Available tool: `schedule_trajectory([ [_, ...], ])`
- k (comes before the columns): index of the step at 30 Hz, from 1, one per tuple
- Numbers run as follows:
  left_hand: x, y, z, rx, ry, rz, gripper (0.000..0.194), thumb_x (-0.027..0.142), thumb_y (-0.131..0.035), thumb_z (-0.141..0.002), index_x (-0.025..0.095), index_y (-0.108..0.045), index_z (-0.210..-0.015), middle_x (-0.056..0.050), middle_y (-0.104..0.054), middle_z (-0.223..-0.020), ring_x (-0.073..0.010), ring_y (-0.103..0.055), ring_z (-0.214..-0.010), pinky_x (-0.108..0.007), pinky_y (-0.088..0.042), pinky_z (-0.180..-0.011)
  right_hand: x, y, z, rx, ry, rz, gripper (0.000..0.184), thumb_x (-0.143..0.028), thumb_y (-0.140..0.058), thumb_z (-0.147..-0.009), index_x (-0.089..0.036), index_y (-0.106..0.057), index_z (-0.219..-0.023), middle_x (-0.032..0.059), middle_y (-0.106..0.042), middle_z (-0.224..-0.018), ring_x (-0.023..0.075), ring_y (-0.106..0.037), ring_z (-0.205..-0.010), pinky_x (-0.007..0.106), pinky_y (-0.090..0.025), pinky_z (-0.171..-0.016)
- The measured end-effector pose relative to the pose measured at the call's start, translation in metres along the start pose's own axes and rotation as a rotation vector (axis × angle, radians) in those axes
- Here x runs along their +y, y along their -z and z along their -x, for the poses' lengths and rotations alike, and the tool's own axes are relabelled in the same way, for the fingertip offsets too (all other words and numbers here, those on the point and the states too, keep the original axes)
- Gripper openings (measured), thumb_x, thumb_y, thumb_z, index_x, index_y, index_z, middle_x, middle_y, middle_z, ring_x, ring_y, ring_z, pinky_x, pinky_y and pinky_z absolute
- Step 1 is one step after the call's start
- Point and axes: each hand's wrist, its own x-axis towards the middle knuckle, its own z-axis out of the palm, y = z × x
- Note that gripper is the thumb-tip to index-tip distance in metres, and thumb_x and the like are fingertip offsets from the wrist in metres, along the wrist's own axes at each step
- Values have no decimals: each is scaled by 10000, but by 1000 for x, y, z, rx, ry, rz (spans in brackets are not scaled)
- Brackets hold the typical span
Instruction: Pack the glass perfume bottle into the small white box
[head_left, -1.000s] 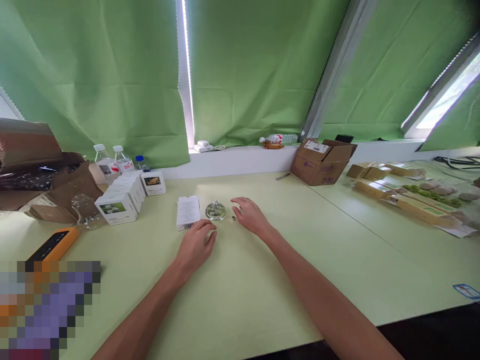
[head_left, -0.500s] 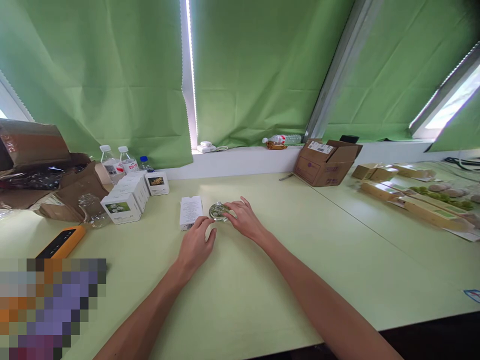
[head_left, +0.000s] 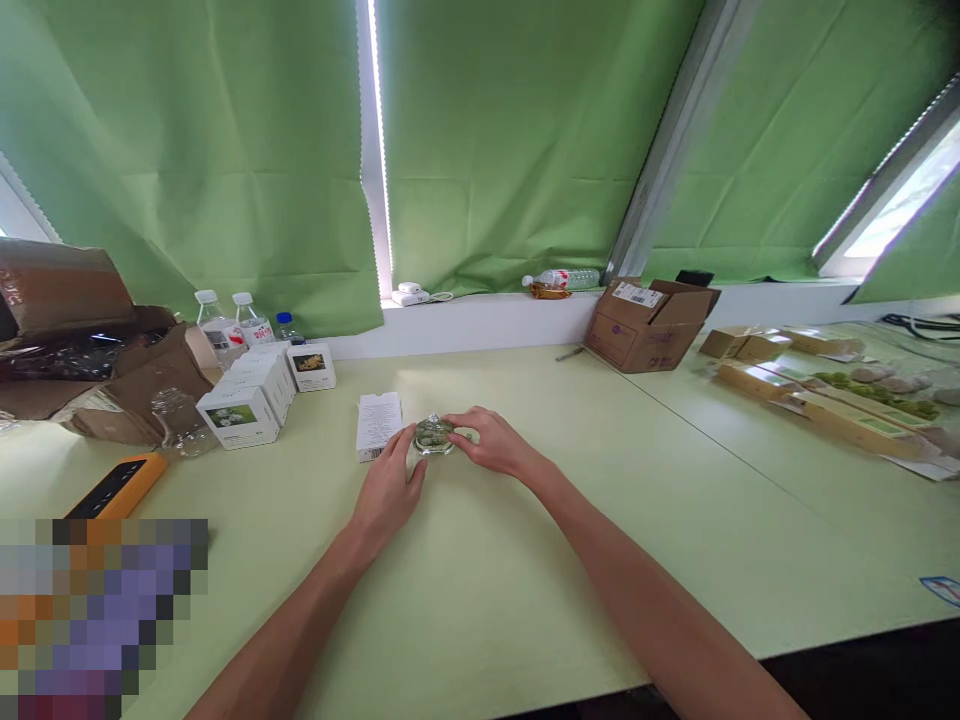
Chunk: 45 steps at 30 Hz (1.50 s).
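Glass bottle point(head_left: 433, 437) just below mid-frame, on the pale green table point(head_left: 480, 580). Over its right side, right hand point(head_left: 491, 440), fingers half curled; firm grip or mere touch impossible to tell. Beside its left edge, left hand point(head_left: 386, 487), loosely bent, thumb apart, nothing enclosed. Further left, white box point(head_left: 378, 425); right of centre, cardboard carton point(head_left: 630, 335).

You are prob. in some workroom: long table point(head_left: 480, 600) w/ cardboard boxes point(head_left: 626, 338), small white boxes point(head_left: 238, 418), green blinds point(head_left: 510, 140).
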Motion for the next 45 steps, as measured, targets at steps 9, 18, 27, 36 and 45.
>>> schedule_trajectory([
  [9,-1,2,-1,6,16,27,469,290,-456,-922,233,-407,-1385,-101,-537,-1325,-210,-616,-1012,-340,-487,-851,-5,11,0,112,-112,-39,392,-385,-388,-963,-237,-641,-1224,37,-718,-1100,154,-630,-745,270,-468,-747],
  [18,-1,2,-1,-4,40,61,380,325,-450,-919,226,-488,-1284,-67,-661,-995,-161,-603,-658,-327,-491,-716,13,12,0,-62,-248,165,281,-293,-456,-915,-248,-730,-959,22,-739,-851,163,-648,-768,241,-408,-669],
  [27,-1,-3,-3,-24,83,93,396,376,-450,-919,215,-483,-1279,-44,-667,-898,-140,-552,-563,-295,-454,-633,14,4,2,-110,-262,221,303,-232,-503,-874,-245,-691,-1112,58,-729,-1009,208,-656,-891,267,-425,-709],
  [36,-1,-2,-3,-11,51,103,342,373,-449,-920,229,-516,-1223,-54,-661,-1002,-126,-524,-562,-284,-447,-620,18,4,2,-143,-238,218,319,-173,-549,-831,-256,-681,-1110,29,-732,-895,190,-658,-846,247,-418,-675],
  [45,-2,0,-2,-43,60,101,344,368,-453,-919,227,-511,-1228,-27,-669,-908,-135,-537,-581,-271,-431,-615,21,-1,0,-115,-222,191,176,-152,-555,-802,-208,-715,-849,49,-721,-856,177,-644,-788,246,-408,-668],
])
